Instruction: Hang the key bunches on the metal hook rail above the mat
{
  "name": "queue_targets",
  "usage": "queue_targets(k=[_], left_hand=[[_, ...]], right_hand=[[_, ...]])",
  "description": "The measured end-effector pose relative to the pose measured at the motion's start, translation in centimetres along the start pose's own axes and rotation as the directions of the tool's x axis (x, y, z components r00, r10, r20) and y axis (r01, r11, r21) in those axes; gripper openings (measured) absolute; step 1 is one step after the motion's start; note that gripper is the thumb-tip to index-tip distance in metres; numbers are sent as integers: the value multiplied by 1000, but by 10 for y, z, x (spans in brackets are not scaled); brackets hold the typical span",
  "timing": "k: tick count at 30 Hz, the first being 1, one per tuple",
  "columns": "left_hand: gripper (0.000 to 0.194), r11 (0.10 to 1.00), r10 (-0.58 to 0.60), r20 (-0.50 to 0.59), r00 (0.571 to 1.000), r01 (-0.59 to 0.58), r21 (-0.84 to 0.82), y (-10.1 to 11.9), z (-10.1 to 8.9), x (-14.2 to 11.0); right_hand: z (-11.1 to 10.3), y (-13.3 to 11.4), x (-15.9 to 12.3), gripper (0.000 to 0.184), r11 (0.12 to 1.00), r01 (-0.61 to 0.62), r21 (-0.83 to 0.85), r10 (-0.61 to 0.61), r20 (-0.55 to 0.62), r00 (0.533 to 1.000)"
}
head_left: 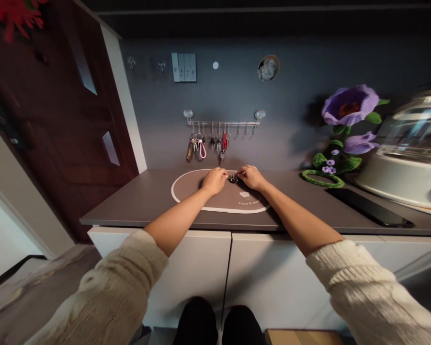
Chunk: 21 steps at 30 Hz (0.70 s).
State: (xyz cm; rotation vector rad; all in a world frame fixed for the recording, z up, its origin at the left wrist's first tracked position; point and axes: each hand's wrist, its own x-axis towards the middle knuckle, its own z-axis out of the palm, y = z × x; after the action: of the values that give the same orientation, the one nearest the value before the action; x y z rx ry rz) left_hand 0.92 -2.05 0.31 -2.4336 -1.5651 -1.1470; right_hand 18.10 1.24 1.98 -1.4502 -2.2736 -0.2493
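A small bunch of keys on a metal ring [233, 178] is between my two hands, just over the brown oval mat [190, 189]. My left hand [214, 181] is closed, its fingertips pinching the left side of the bunch. From the other side, the fingers of my right hand [250, 177] pinch it too. Which part each hand grips is too small to make out. The mat has a white rim, a pale flower print and lettering near its front edge; my right forearm covers its right end.
A clear hook rail [222, 123] on the wall behind holds several key sets, with a pink loop [202, 149] and a red strap [224, 141] among them. To the right are purple flowers [350, 106], a black phone [369, 207] and a white appliance [391, 170]. A dark red door [75, 120] stands left.
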Motion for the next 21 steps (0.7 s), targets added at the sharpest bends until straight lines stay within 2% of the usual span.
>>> queue_targets(k=[5, 11, 15, 21], left_hand=[[19, 1000, 6, 12, 1000, -7, 10, 1, 0, -1], [21, 1000, 12, 23, 1000, -12, 13, 4, -2, -1], [21, 1000, 17, 13, 1000, -17, 7, 4, -4, -1], [24, 999, 30, -60, 998, -31, -21, 2, -2, 3]], right_hand=[[2, 6, 2, 18, 998, -4, 71, 6, -36, 999], [-4, 7, 1, 10, 972, 42, 233, -25, -76, 997], [-12, 0, -3, 11, 930, 67, 360, -23, -125, 992], [-14, -7, -5, 15, 841, 49, 538, 26, -132, 991]])
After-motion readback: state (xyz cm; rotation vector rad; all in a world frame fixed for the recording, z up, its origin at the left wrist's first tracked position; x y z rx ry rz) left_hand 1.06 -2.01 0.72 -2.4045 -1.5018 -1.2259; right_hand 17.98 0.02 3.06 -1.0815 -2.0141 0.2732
